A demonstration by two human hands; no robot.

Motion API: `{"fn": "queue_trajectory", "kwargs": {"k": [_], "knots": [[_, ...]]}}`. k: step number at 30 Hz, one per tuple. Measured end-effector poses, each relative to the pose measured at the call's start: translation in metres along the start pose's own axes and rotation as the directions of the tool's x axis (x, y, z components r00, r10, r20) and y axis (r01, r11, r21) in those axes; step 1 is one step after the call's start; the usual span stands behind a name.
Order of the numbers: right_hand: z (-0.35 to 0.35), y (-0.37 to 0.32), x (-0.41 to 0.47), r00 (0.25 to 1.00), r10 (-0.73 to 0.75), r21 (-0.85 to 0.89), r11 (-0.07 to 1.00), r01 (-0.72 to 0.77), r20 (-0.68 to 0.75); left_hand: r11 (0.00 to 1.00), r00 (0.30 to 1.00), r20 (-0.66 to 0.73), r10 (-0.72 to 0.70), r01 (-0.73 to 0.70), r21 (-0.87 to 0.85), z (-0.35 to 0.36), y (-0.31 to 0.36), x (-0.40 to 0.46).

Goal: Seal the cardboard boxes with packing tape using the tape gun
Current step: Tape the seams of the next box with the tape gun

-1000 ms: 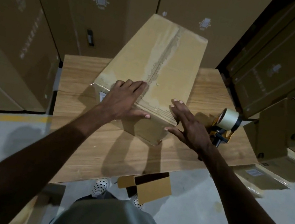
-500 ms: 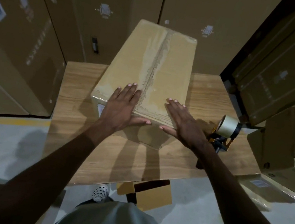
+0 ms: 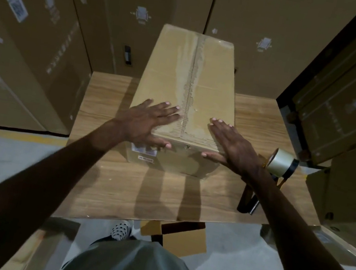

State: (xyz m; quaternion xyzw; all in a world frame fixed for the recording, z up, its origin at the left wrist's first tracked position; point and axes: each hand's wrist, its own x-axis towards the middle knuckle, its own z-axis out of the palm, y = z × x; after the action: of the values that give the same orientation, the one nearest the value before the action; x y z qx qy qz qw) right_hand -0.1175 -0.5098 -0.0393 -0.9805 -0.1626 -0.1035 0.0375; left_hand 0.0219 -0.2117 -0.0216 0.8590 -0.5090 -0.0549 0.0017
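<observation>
the box (image 3: 188, 84) lies on the table (image 3: 106, 103), its long axis running straight away from the person, near end facing them and far end reaching past the table's back edge. a strip of tape (image 3: 193, 73) already runs down the centre seam along that same axis, wrinkled and ragged in places.

the left hand (image 3: 148, 121) rests flat on the top at the near left, fingers spread and released, thumb hooked over the front edge. the right hand (image 3: 228, 141) mirrors it on the near right, fingers straight and loose, thumb along the front edge — neither hand grips anything.

the step looks like pressing the tape end down and squaring the box. to do it well, i'd judge the palms should sweep from the seam outward and over the front edge, so the tape tail bonds to the front face with no bubbles; firm, even pressure, since the rough stretch mid-seam may lift.

the tape gun (image 3: 278, 167) lies on the table just right of the box, partly hidden by the right forearm, roll up and handle toward the person — within easy reach if a second pass is needed. tall cartons (image 3: 34, 38) stand around the table.
</observation>
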Motion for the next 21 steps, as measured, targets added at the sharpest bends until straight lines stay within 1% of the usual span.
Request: {"fn": "queue_trajectory", "kwargs": {"k": [2,4,7,9,12,14,15,17,18,21], "knots": [[-0.006,-0.005,0.008,0.994,0.089,0.044,0.995,-0.091,0.062,1.0,1.0,-0.021,-0.007,0.008,0.02,0.003,0.002,0.004],[-0.007,-0.022,0.018,0.979,0.173,0.04,0.983,-0.179,0.111,1.0,0.999,-0.027,-0.017,0.017,0.015,0.003,0.007,0.004],[0.004,-0.049,0.031,0.968,0.238,-0.039,0.971,-0.235,0.08,1.0,1.0,-0.012,-0.023,0.022,-0.018,0.0,0.007,0.002],[0.012,-0.052,0.032,0.972,0.231,-0.093,0.97,-0.226,0.047,1.0,1.0,-0.021,-0.013,0.012,-0.021,0.001,0.007,0.001],[0.015,-0.035,0.028,0.989,0.14,-0.092,0.987,-0.136,0.042,0.999,0.999,-0.039,-0.036,0.035,-0.033,0.005,0.013,0.003],[0.013,-0.013,0.024,0.996,0.083,-0.018,0.996,-0.082,0.038,0.994,0.993,-0.062,-0.1,0.096,-0.058,0.008,0.031,0.008],[0.009,-0.002,0.022,0.996,0.08,0.047,0.996,-0.082,0.043,0.988,0.987,-0.066,-0.145,0.14,-0.071,0.009,0.042,0.012],[-0.005,0.015,0.021,0.987,0.125,0.201,0.969,-0.143,0.102,0.973,0.973,-0.07,-0.221,0.215,-0.083,0.011,0.062,0.02],[-0.013,0.018,0.022,0.979,0.153,0.248,0.951,-0.183,0.137,0.968,0.967,-0.073,-0.242,0.236,-0.083,0.012,0.069,0.022],[-0.018,0.004,0.029,0.958,0.236,0.25,0.929,-0.272,0.164,0.969,0.973,-0.048,-0.224,0.217,-0.117,0.012,0.068,0.023]]}}
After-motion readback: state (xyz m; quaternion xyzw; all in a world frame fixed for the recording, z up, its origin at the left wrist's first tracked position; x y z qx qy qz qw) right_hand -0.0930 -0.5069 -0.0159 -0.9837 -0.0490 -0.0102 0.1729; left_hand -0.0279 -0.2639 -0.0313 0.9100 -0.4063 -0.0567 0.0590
